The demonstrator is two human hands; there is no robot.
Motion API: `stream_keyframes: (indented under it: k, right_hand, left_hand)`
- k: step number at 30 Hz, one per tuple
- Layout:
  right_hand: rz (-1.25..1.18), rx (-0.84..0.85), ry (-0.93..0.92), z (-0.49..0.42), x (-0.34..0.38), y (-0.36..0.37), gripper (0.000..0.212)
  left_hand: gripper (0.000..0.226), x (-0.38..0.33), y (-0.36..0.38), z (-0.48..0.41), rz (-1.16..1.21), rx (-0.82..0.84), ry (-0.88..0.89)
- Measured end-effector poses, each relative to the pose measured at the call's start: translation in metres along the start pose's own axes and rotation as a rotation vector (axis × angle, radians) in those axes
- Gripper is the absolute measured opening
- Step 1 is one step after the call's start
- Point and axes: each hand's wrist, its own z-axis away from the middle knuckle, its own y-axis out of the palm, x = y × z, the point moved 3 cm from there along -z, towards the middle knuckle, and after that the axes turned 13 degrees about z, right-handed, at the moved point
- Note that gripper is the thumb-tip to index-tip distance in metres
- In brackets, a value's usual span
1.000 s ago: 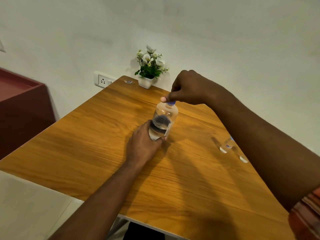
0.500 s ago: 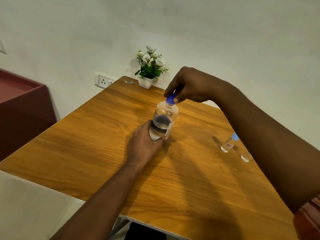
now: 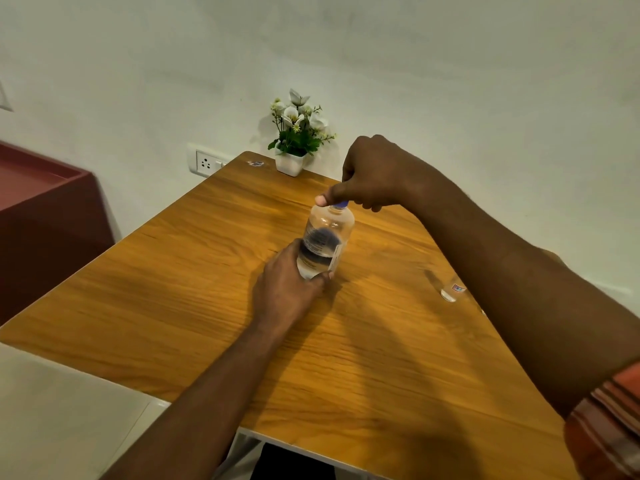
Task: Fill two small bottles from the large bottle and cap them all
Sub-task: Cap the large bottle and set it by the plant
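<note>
The large clear bottle [image 3: 325, 240] stands upright in the middle of the wooden table [image 3: 194, 289]. My left hand [image 3: 287, 289] grips its lower body from the near side. My right hand [image 3: 374, 174] sits on top, thumb and fingers curled round the blue cap [image 3: 341, 204], of which only a sliver shows. At the right, one small clear bottle [image 3: 452, 292] with a label stands on the table, mostly hidden behind my right forearm. A second small bottle is not visible.
A white pot of white flowers [image 3: 294, 140] stands at the table's far corner by the wall. A wall socket [image 3: 205, 163] is left of it. A dark red cabinet [image 3: 45, 216] stands to the left of the table.
My right hand has dropped back onto the cap and closed round it; half a second ago more of the blue cap showed. My forearm now hides more of the small bottles.
</note>
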Motion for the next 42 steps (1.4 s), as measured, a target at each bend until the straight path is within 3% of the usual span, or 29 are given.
stream_keyframes:
  k: [4, 11, 24, 28, 31, 37, 42]
  right_hand:
    - [-0.029, -0.014, -0.013, 0.003, 0.0, -0.005, 0.063]
    - [-0.081, 0.098, -0.232, 0.008, 0.001, -0.017, 0.04]
    - [-0.069, -0.041, -0.096, 0.002, 0.0, -0.002, 0.029]
    - [-0.086, -0.052, -0.038, 0.007, -0.003, 0.008, 0.051]
    - [-0.275, -0.113, 0.044, 0.019, -0.006, 0.02, 0.075]
    - [-0.939, -0.372, 0.395, 0.062, 0.0, 0.096, 0.071]
    - [-1.101, -0.381, 0.458, 0.068, 0.025, 0.147, 0.087]
  left_hand:
    - [0.058, 0.0, -0.001, -0.001, -0.012, -0.005, -0.002]
    - [0.059, 0.0, 0.0, -0.001, 0.004, 0.004, 0.001]
    - [0.057, 0.001, 0.0, -0.001, -0.001, -0.007, 0.022]
    - [0.058, 0.003, 0.001, -0.001, -0.003, -0.014, 0.027]
    - [0.058, 0.004, 0.002, -0.001, 0.001, -0.021, 0.043]
    - [0.061, 0.005, 0.001, 0.0, -0.002, -0.004, 0.067]
    - [0.04, 0.007, 0.0, 0.004, -0.017, -0.019, 0.09]
